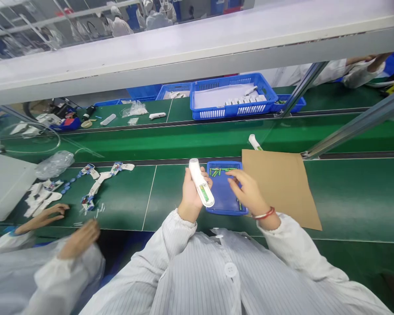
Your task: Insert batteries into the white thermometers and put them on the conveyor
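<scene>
My left hand [192, 192] is closed around a white handheld device [196, 173], whose long rounded body tilts over the tray's left edge. Its battery compartment faces up, with a green battery [204, 192] visible inside. Over the right part of a shallow blue tray [221, 199] hovers my right hand [248, 192], thumb and fingers apart, nothing visible between them. Several green batteries [216, 173] lie along the tray's far side, close to those fingertips. A few more sit at its right side, partly hidden under my right hand.
Brown cardboard [279, 188] lies right of the tray, another white device [254, 142] behind it. A blue basket [233, 96] of white parts stands on the far ledge. At left, a co-worker's hands [80, 240] are near white parts [98, 183]. A metal post [348, 122] slants at right.
</scene>
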{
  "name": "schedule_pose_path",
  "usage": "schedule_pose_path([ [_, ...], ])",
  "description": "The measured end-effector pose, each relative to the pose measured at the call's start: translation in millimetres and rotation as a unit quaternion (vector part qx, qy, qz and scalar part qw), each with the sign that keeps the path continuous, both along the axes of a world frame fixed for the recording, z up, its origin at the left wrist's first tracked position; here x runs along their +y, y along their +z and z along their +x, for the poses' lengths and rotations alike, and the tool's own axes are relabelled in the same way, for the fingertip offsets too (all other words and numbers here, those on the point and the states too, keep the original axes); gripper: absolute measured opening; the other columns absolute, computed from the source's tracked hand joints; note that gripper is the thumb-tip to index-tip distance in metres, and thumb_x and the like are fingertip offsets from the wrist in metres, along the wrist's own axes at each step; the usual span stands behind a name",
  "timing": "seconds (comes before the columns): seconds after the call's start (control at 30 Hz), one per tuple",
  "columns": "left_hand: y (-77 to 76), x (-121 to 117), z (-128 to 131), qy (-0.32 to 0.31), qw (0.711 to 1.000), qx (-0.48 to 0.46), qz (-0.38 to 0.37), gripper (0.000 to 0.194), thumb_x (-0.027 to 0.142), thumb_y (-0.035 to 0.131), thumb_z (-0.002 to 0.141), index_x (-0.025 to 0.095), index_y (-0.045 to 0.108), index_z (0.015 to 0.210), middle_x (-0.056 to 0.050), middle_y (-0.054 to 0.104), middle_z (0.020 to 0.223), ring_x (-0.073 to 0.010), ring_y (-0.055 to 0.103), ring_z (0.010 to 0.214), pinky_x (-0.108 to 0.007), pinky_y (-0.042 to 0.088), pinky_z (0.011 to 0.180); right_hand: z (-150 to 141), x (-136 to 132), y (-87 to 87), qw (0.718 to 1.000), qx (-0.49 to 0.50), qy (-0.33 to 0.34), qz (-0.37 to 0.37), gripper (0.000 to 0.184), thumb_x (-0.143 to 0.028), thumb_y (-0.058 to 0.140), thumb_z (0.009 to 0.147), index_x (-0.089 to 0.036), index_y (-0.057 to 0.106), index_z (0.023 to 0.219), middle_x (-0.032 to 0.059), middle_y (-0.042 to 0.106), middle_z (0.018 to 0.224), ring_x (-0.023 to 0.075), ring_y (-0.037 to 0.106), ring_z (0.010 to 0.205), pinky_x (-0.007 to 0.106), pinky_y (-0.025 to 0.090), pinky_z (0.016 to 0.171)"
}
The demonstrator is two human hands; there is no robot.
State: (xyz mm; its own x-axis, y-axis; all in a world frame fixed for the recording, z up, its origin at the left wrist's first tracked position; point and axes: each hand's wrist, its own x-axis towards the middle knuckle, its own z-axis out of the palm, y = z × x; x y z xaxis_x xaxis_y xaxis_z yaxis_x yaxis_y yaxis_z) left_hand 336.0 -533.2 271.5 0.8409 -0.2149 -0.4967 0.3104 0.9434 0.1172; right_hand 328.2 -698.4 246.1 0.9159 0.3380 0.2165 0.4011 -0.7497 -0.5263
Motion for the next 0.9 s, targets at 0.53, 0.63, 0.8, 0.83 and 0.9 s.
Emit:
schedule_pose_path([
  [0.53,-6.6,9.4,-0.1,0.007,1.000,0.009,-0.012,0.039,0.047,0.040,0.089,0.010,0.054,0.086,-0.001,0.051,0.064,-0.0072,0.051,0.056,-0.017,0.046,0.053,43.1,-6.4,-119.5,0.958,0.192,0.113,-0.181,0.020,-0.004,0.055,0.073,-0.017,0.063,0.059,0.0094,0.065,0.062,0.0222,0.062,0.068,0.037,0.047,0.074],
  [0.63,-3.3,8.8,-0.2,0.026,1.000,-0.003,0.010,0.039,0.046,0.040,0.089,0.010,0.055,0.086,-0.001,0.051,0.065,-0.0069,0.052,0.056,-0.017,0.045,0.053,44.5,-5.4,-85.3,0.974,0.162,0.119,-0.106,0.020,-0.003,0.054,0.073,-0.016,0.066,0.082,0.0087,0.068,0.085,0.0188,0.062,0.075,0.033,0.049,0.075],
  [0.8,1.8,2.4,1.5,0.050,0.994,-0.034,0.093,0.044,0.050,0.039,0.088,0.010,0.056,0.081,-0.001,0.050,0.063,-0.0066,0.050,0.053,-0.017,0.043,0.050,10.7,4.3,-4.3,0.952,0.061,0.086,0.288,0.021,-0.020,0.049,0.085,-0.020,0.063,0.101,0.0069,0.065,0.109,0.0173,0.062,0.099,0.032,0.054,0.082],
  [0.83,2.6,1.0,1.6,0.044,0.992,-0.038,0.108,0.045,0.052,0.038,0.087,0.011,0.056,0.080,0.000,0.050,0.061,-0.0070,0.050,0.051,-0.017,0.042,0.049,2.1,6.0,7.8,0.936,0.048,0.105,0.332,0.022,-0.020,0.047,0.087,-0.021,0.064,0.102,0.0061,0.066,0.109,0.0175,0.061,0.102,0.033,0.054,0.084],
  [0.9,4.1,-1.6,1.3,0.026,0.990,-0.048,0.130,0.047,0.056,0.038,0.086,0.013,0.055,0.078,0.000,0.049,0.059,-0.0080,0.049,0.049,-0.019,0.041,0.047,-11.4,8.7,22.5,0.928,0.033,0.150,0.340,0.025,-0.019,0.047,0.088,-0.024,0.065,0.106,0.0037,0.067,0.108,0.0173,0.061,0.105,0.034,0.052,0.090],
])
